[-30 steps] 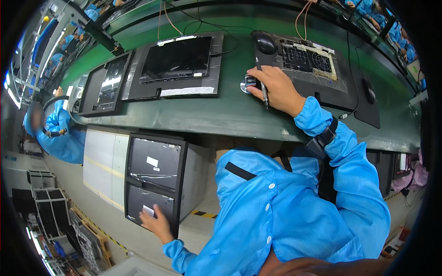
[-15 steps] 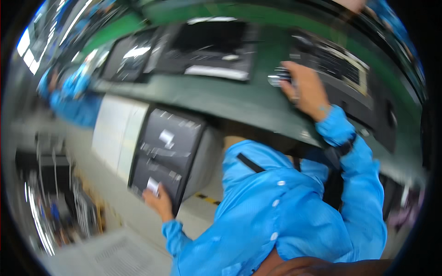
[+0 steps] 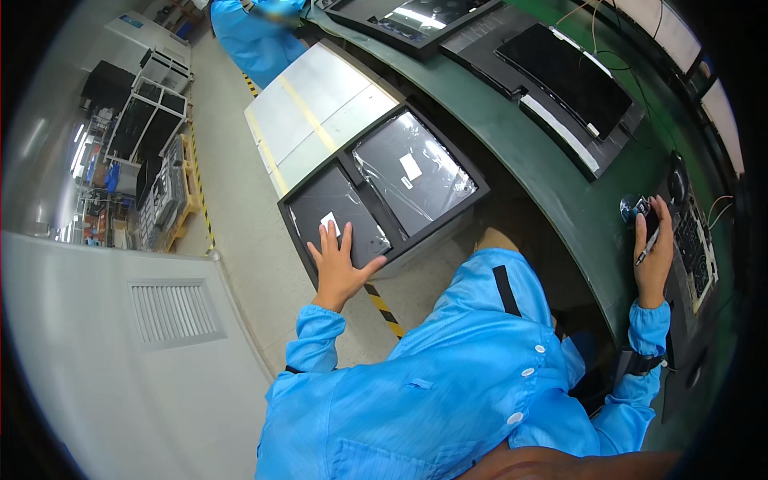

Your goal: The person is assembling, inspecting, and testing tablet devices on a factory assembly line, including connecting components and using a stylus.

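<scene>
The view has turned left, and the left hand point(image 3: 339, 276) has fanned out over a dark panel point(image 3: 326, 192).

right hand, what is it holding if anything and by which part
The right hand holds what looks like a suction cup by its black handle, plus a pen, whose exact gripped spot cannot be told.

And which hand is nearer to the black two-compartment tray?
Left. The left hand is over the tray's left compartment; the right hand is well off to its right, over the green table.
</scene>
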Demonstrator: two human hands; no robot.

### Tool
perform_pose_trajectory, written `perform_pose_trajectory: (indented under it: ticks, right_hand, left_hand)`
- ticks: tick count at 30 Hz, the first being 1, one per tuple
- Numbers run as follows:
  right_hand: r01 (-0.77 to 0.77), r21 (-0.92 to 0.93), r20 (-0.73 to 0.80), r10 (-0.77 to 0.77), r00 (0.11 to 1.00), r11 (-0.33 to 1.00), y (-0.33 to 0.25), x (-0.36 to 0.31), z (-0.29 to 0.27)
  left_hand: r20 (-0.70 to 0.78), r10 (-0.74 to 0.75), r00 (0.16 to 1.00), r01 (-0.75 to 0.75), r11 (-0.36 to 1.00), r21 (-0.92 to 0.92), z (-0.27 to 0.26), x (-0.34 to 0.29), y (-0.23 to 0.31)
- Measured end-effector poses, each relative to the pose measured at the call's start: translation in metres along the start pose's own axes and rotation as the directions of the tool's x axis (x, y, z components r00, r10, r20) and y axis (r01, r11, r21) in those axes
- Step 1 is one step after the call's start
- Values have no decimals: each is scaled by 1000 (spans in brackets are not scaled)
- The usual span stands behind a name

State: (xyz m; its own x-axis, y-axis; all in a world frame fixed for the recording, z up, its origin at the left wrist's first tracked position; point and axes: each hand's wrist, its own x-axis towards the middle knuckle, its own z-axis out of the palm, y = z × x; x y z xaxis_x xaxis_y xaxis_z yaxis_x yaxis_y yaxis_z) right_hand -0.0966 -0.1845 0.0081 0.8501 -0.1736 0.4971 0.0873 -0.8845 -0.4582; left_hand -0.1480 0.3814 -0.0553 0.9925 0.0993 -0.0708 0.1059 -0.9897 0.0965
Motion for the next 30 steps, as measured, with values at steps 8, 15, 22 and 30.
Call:
perform_pose_trajectory:
  ticks: [8,15,22,30]
  right_hand:
    - [74,-35,-26,-75,997,997,-1,4,-5]
    - [55,-56,-35,-57,998,997,4,-9,-8]
    - [63,-91,-13,-64,998,994,1,-5,-6]
    - [61,-85,-2,-61,998,995,-1,-2,-5]
  left_hand:
    - [-125,225,966,-242,959,-150,22,33,-44]
    - [-96,318,943,-329,932,-151,26,15,28]
    - [-244,254,936,-281,956,-82,43,5,45]
    - [-288,129,949,-175,974,-141,44,135,-23]
